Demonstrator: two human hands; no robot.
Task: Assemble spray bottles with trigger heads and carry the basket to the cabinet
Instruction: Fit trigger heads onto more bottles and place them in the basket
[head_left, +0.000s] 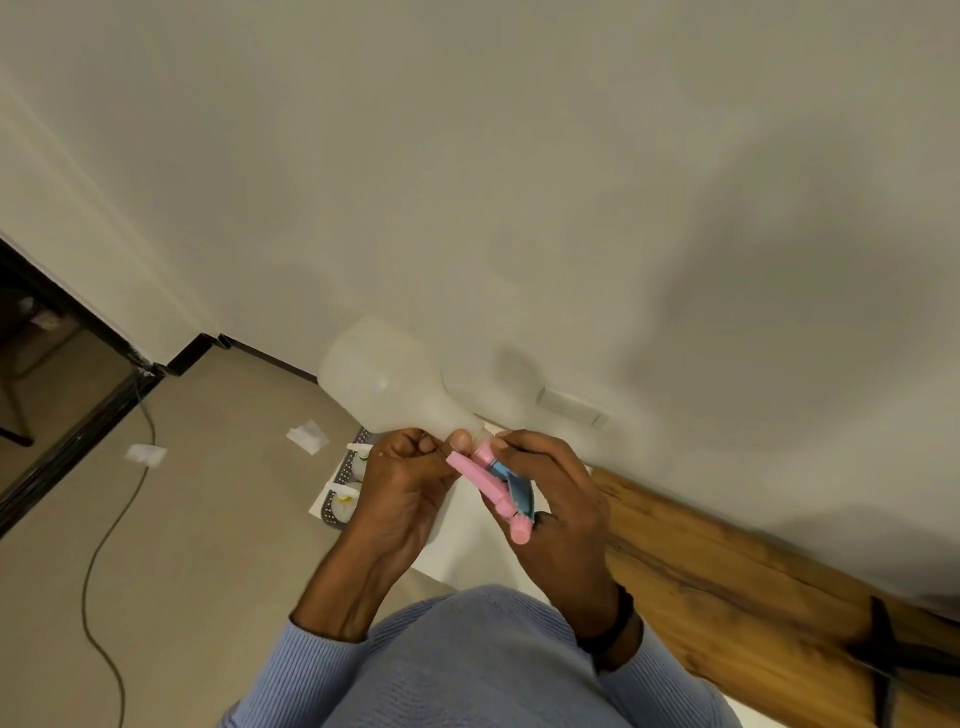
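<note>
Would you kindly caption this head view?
Left hand steadies translucent bottle; right hand fits pink trigger head onto it.

- A bottle (387, 382) is held up before the wall, its neck between the left hand (405, 478) and right hand (556, 499).
- The trigger head (493, 486) sits at that neck, in the right hand.
- Below the hands, a basket (340, 491) holding bottles stands on the surface (467, 540).
- A cable (111, 525) lies on the floor to the left.

Light blue knit and a dark wristband, that's the whole outfit

Ribbed light blue sweater (467, 670) with long sleeves pushed partway up both forearms, plus a black band (613, 623) round the right wrist; both hands are bare, no gloves or rings I can make out.
</note>
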